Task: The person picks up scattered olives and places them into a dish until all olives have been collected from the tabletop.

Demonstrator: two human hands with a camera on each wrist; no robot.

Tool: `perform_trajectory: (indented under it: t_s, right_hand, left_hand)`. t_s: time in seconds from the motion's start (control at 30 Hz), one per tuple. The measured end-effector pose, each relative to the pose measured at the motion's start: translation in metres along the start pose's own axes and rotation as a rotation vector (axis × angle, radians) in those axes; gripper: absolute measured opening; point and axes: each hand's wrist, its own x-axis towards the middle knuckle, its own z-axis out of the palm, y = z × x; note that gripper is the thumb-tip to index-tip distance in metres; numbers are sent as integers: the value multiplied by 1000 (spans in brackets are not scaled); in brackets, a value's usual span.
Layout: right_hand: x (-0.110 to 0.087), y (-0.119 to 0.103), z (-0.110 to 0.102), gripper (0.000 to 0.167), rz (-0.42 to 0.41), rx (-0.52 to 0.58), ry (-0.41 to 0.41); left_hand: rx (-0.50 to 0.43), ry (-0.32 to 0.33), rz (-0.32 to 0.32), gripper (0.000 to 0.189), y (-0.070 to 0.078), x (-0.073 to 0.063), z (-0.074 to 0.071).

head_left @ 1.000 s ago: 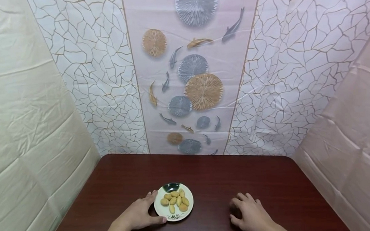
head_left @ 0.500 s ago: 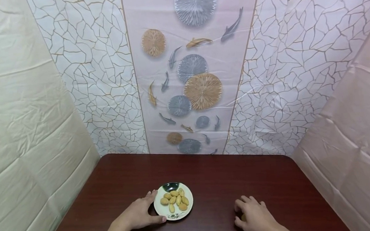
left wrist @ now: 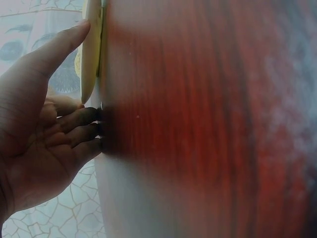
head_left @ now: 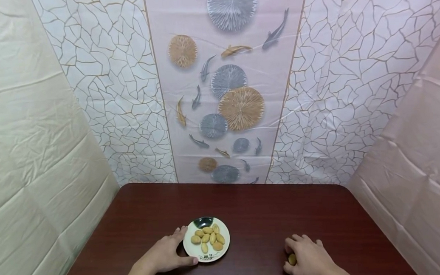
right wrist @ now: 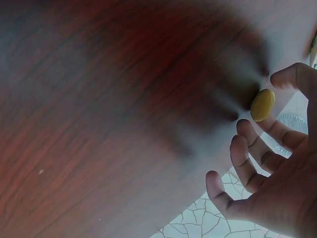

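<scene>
In the head view my left hand [head_left: 167, 254] rests beside a small plate [head_left: 209, 256], its thumb and forefinger spread along the left rim. On the plate lie several yellowish oval fruits [head_left: 206, 238]. The left wrist view shows the plate [left wrist: 90, 69] edge-on, with the thumb straight against it and the other fingertips down at the table. To the right my right hand [head_left: 309, 257] arches over one more oval fruit [head_left: 292, 259]. In the right wrist view this fruit [right wrist: 262, 105] sits by the forefinger, a gap between it and the thumb [right wrist: 292, 78]; the remaining fingers are loosely bent.
The dark red-brown wooden table [head_left: 240, 204] fills the lower part of the head view. A patterned cloth [head_left: 226, 111] hangs behind its far edge, and pale cloth walls [head_left: 34, 167] stand at both sides.
My right hand has shifted a little to the right and nearer. The oval fruit beneath it, hidden at first, now shows between thumb and forefinger. The left hand and plate stay put.
</scene>
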Motion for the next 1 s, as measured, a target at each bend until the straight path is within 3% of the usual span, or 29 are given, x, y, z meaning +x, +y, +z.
perform_trajectory:
  t_s: [0.2,0.43,0.8,1.0]
  right_hand:
    - [0,2,2,27,-46,31,15]
    - [3,-3,4,29,-112,43,93]
    - [20,-37,-11,25,-237,118,183]
    - [30,-59,-12,23,-341,134,283]
  left_hand:
    - [-9,4,-2,119,0,0,0]
    - [-9,-2,-15,120,1,0,-1]
    - [-2,-4,-4,120,-1,1,1]
    - [-10,-2,2,120,0,0,0]
